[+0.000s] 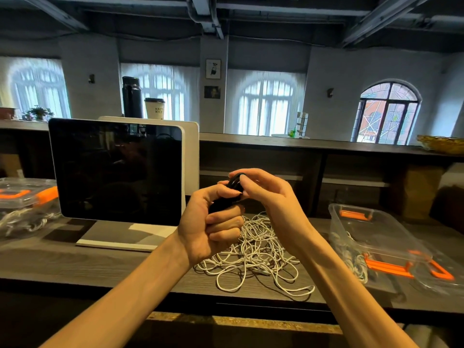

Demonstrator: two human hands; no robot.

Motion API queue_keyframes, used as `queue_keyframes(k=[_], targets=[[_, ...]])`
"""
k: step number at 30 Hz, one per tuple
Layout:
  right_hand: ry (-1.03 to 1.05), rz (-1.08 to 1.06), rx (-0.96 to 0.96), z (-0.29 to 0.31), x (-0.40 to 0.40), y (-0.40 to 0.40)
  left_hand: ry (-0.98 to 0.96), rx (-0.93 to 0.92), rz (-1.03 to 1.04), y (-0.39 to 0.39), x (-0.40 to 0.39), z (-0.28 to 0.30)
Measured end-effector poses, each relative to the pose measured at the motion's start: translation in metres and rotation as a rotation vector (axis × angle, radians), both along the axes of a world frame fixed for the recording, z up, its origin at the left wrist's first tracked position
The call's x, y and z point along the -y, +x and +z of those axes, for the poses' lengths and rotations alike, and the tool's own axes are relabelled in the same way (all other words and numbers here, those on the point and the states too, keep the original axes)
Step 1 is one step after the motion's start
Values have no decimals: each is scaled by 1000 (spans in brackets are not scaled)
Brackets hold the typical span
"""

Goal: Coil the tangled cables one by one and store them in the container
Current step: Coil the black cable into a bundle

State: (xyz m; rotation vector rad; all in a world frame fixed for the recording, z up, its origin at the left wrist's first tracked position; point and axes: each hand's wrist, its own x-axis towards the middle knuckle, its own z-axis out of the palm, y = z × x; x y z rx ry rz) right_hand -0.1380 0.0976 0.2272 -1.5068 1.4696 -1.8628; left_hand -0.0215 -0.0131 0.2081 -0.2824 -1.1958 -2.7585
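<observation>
**Black Cable Wound Tight Above a White Tangle**

A dark wooden counter [75, 262] runs under both hands, with a blank monitor [115, 169] standing to the left of them. To the right of the right hand sits an open clear container [351, 222] with orange latches, some white cord already inside; another clear box [22, 197] lies far to the left. Directly below the hands sprawls the heap of white cables [253, 252], thin, limp and light by the look of them, likely to snag and drag neighbours if pulled mid-length; a free end looks the safer place to take hold. The left hand [213, 224] is clenched around a black cable coil [232, 189], while the right hand [266, 194] pinches the coil's top loop between thumb and fingertips.
</observation>
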Motion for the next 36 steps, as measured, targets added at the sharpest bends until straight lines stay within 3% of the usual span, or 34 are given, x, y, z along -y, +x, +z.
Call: queue_keyframes(k=[9,16,22,27,30,36], targets=[[-107,42,18,-7,-2,4,-5,15,56,1,-6,5],[-174,-79,-169,-13,-1,-3,-32,63,10,2,-7,8],[50,13,-214,13,-14,-16,-187,179,46,6,-6,7],[414,87,-497,48,-29,-24,-406,297,128,9,-12,8],[476,108,-630,58,-29,-22,-470,316,128,8,-15,7],[416,128,-452,57,-24,-21,-583,250,-43,12,-11,3]])
